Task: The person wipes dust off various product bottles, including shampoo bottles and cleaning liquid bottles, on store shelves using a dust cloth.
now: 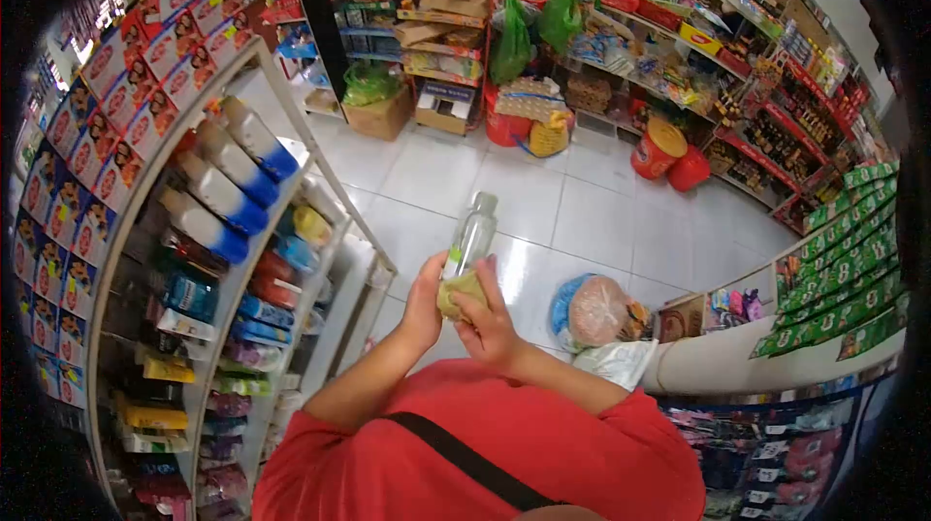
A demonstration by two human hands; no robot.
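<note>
A clear bottle (475, 232) with a pale cap and a bit of green label is held in front of my red shirt, its cap end pointing away from me. My left hand (423, 306) is closed round the bottle's lower part from the left side. A yellowish-green cloth (460, 294) covers the bottle's near end. My right hand (487, 319) is closed on this cloth, pressing it against the bottle. The bottle's base is hidden under the cloth and fingers.
Close on my left stands a shelf rack (281, 84) with bottles and hanging sachets. Green sachet strips (834, 264) hang at right. A bagged pink bundle (598, 312) sits on the tiled floor (596, 215). Red tubs (659, 147) and stocked shelves (441, 16) stand farther off.
</note>
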